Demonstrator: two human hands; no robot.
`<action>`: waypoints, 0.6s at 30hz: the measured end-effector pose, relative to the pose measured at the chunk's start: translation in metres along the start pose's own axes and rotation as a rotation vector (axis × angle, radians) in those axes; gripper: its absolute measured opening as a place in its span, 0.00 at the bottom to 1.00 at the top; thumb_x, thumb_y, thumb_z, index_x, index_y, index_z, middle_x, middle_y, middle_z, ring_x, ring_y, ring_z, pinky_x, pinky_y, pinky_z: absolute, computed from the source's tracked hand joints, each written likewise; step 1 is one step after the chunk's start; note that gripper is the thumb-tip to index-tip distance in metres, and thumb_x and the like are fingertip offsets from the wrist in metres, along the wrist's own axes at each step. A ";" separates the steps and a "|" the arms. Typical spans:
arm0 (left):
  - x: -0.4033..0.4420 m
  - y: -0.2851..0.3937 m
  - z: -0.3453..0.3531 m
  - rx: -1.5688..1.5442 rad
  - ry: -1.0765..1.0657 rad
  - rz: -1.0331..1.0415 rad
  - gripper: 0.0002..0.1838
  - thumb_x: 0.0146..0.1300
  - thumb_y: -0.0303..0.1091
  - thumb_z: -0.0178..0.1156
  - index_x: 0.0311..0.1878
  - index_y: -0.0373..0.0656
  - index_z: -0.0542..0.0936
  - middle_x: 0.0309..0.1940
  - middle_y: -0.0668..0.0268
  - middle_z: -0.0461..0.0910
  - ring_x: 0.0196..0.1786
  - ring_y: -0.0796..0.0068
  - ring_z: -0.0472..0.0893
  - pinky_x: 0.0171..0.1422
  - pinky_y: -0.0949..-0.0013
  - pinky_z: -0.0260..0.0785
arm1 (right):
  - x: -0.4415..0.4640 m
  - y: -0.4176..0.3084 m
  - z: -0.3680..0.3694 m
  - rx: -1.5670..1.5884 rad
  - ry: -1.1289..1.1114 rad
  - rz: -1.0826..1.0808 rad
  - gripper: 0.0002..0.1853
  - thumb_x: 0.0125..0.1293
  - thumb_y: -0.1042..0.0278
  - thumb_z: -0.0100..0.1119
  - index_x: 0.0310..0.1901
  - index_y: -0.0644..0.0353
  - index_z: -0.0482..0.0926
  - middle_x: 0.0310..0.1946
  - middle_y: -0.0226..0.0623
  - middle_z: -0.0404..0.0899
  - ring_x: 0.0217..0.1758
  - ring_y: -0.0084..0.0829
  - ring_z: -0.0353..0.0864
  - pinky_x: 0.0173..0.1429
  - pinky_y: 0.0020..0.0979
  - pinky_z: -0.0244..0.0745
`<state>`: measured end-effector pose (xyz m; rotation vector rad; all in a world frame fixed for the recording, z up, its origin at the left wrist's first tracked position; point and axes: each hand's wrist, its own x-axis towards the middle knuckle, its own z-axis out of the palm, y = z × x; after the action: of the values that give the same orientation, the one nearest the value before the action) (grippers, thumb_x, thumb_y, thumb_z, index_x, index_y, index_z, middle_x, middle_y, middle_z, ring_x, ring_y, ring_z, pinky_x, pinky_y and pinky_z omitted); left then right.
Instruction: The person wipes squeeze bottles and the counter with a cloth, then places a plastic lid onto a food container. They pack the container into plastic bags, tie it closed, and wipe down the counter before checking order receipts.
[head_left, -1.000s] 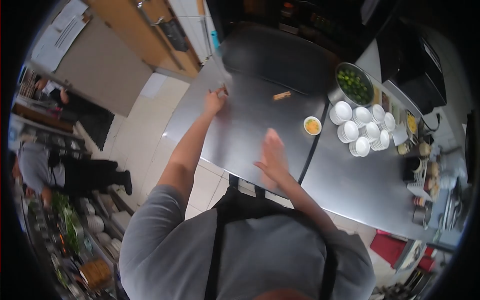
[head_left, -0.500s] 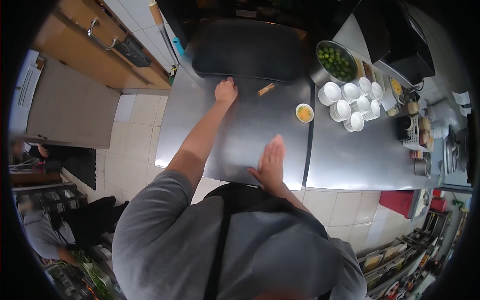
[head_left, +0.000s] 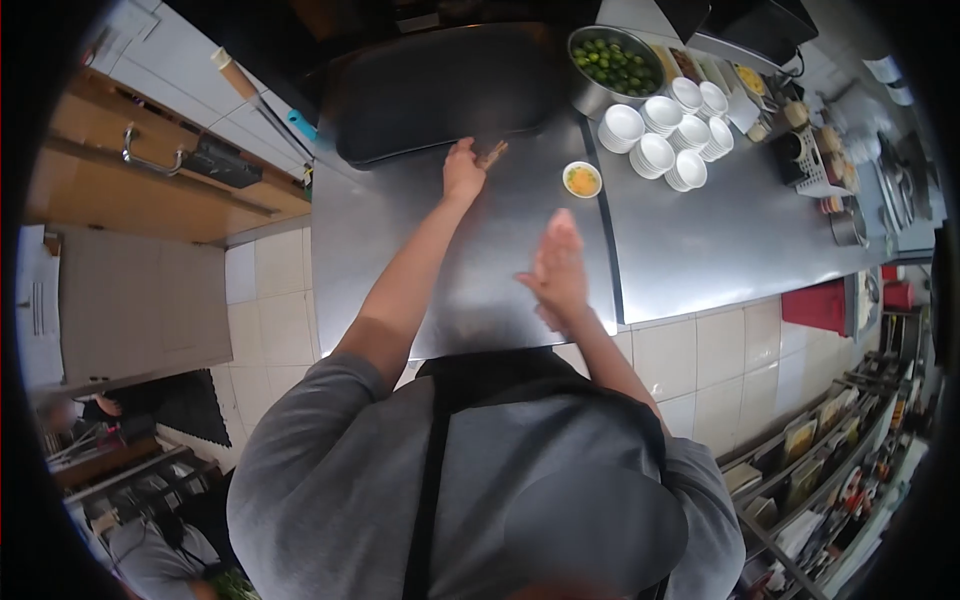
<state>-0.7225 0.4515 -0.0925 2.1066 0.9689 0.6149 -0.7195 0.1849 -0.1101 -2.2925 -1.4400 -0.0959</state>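
My left hand (head_left: 464,172) is at the front edge of the black tray (head_left: 440,95), its fingertips at a small wooden clothespin (head_left: 492,155); the fingers are bunched, and whether they grip it is unclear. Over the steel table (head_left: 500,270), my right hand (head_left: 558,262) is held with fingers stretched and thumb apart, somewhat blurred, with nothing in it. A small white cup with orange and green contents (head_left: 581,180) stands beyond my right hand, right of the clothespin.
Stacks of white cups (head_left: 655,153) stand on the right table beside a metal pot of green limes (head_left: 615,70). Farther right are a white basket (head_left: 822,170) and a metal container (head_left: 848,225). Another person (head_left: 165,555) is at the lower left.
The view has turned and shifted. My left hand has moved right along the table to the clothespin. My right hand stays above the near part of the table.
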 end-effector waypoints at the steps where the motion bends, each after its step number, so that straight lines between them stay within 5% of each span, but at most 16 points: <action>1: 0.002 0.009 0.006 0.063 -0.033 0.042 0.15 0.49 0.24 0.58 0.44 0.40 0.73 0.43 0.49 0.72 0.46 0.50 0.75 0.49 0.57 0.69 | -0.009 0.015 -0.010 -0.075 0.020 0.051 0.47 0.54 0.39 0.51 0.64 0.69 0.48 0.67 0.54 0.40 0.71 0.50 0.36 0.71 0.45 0.33; 2: 0.001 0.017 0.009 0.126 -0.064 0.082 0.17 0.49 0.23 0.57 0.46 0.39 0.73 0.43 0.49 0.72 0.47 0.49 0.74 0.50 0.57 0.68 | -0.018 0.027 -0.016 -0.197 -0.112 0.176 0.48 0.55 0.39 0.51 0.64 0.71 0.47 0.67 0.57 0.41 0.71 0.50 0.36 0.71 0.45 0.33; 4: 0.003 0.026 0.015 0.207 -0.060 0.106 0.16 0.51 0.25 0.56 0.45 0.38 0.74 0.45 0.50 0.72 0.47 0.50 0.74 0.51 0.58 0.69 | -0.033 0.036 -0.025 0.014 0.005 0.224 0.48 0.54 0.37 0.51 0.63 0.73 0.51 0.65 0.58 0.45 0.71 0.50 0.39 0.70 0.47 0.36; 7: 0.014 0.008 0.023 0.452 -0.148 0.036 0.13 0.51 0.26 0.55 0.42 0.37 0.76 0.45 0.52 0.72 0.49 0.52 0.74 0.50 0.59 0.70 | -0.039 -0.012 -0.036 -0.123 -0.061 0.254 0.49 0.53 0.38 0.52 0.61 0.77 0.52 0.64 0.62 0.46 0.69 0.54 0.41 0.70 0.48 0.36; 11: -0.003 -0.009 -0.001 0.560 -0.106 0.252 0.10 0.49 0.26 0.57 0.37 0.36 0.77 0.40 0.53 0.74 0.45 0.55 0.75 0.48 0.61 0.72 | -0.020 -0.071 -0.024 -0.103 -0.326 0.009 0.51 0.49 0.36 0.55 0.60 0.77 0.53 0.61 0.69 0.46 0.68 0.62 0.39 0.69 0.52 0.34; 18: -0.081 -0.077 -0.098 0.300 -0.029 0.103 0.08 0.51 0.28 0.58 0.37 0.38 0.78 0.33 0.55 0.75 0.40 0.57 0.75 0.42 0.62 0.69 | 0.110 -0.037 0.069 -0.088 0.046 -0.016 0.49 0.50 0.39 0.55 0.61 0.75 0.53 0.64 0.61 0.45 0.69 0.57 0.41 0.69 0.50 0.35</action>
<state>-0.8702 0.4632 -0.1003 2.4354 0.9913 0.5131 -0.7132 0.3185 -0.1300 -2.3335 -1.4572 -0.2202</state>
